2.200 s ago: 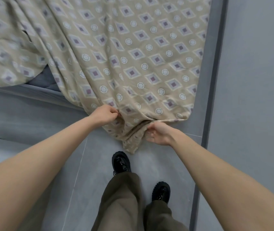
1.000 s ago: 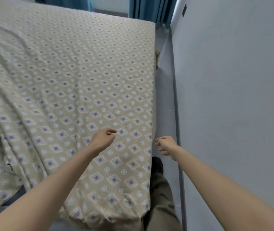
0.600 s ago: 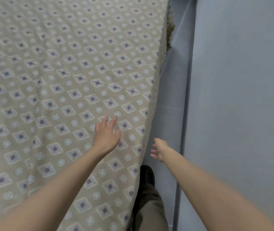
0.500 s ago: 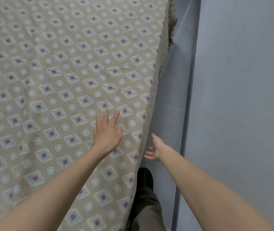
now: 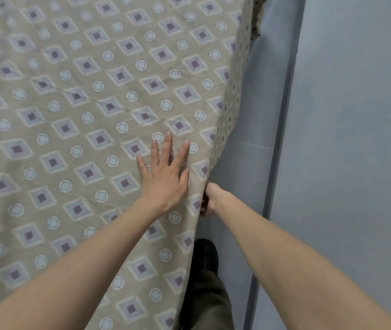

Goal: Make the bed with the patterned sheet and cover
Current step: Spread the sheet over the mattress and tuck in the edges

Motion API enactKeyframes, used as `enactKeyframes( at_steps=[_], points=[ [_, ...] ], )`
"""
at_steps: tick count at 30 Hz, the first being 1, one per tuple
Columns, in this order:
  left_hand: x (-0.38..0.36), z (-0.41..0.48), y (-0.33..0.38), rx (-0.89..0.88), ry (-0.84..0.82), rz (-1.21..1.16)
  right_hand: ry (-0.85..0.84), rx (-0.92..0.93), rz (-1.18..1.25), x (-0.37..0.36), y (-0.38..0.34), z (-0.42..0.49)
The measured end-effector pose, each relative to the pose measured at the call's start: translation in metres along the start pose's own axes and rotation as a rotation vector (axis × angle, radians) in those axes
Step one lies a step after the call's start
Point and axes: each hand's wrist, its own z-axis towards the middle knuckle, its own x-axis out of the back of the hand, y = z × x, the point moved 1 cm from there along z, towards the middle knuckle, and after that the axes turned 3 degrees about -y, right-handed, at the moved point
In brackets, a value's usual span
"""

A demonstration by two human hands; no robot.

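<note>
Smoothing and tucking along the bed's right edge, by the look of it. Left hand (image 5: 165,177) spread flat, fingers fanned, palm pressed on the patterned sheet (image 5: 89,96) just inside the edge. Right hand (image 5: 210,198) down at the side, curled against the hanging fabric right where it drops over the edge; fingers mostly hidden behind the cloth, so cannot tell for sure whether pinching it or only pushing it in. Sheet covering the whole visible bed top, draping over the right side toward the grey floor (image 5: 256,163), with faint creases running diagonally across the middle. Narrow gap only between bed and wall (image 5: 356,139); dark shoe (image 5: 206,256) planted in it.

To do this well: keep the flat palm anchoring the top while drawing the side fabric downward and under, then sweep outward toward the edge to chase the creases off. Probably best worked in short stretches along the edge, given the tight space.
</note>
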Motion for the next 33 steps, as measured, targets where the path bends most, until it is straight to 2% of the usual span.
enactKeyframes(
  at_steps=[5, 10, 16, 21, 24, 27, 30, 33],
  points=[
    [0.0, 0.001, -0.004, -0.019, 0.001, -0.015, -0.08, -0.019, 0.098, -0.007, -0.027, 0.003],
    [0.001, 0.001, -0.003, -0.014, 0.012, -0.016, -0.044, 0.017, 0.013, -0.001, -0.035, 0.007],
    [0.003, 0.002, -0.002, -0.027, 0.049, 0.003, 0.129, 0.165, 0.122, 0.0, -0.031, 0.022],
    [-0.002, 0.009, -0.002, -0.027, 0.068, -0.001, 0.141, 0.135, 0.051, 0.011, -0.029, 0.028],
    [-0.007, 0.008, -0.006, -0.042, 0.089, 0.007, 0.178, 0.106, 0.023, 0.021, -0.001, 0.04],
    [-0.01, 0.007, -0.011, -0.069, 0.103, 0.017, 0.131, 0.136, 0.036, 0.019, 0.035, 0.043],
    [-0.01, 0.001, -0.017, -0.081, 0.126, 0.002, -0.04, 0.144, 0.158, 0.008, 0.034, 0.044],
    [-0.009, -0.005, -0.023, -0.058, 0.148, -0.012, -0.013, 0.314, 0.275, 0.0, 0.011, 0.048]
  ],
)
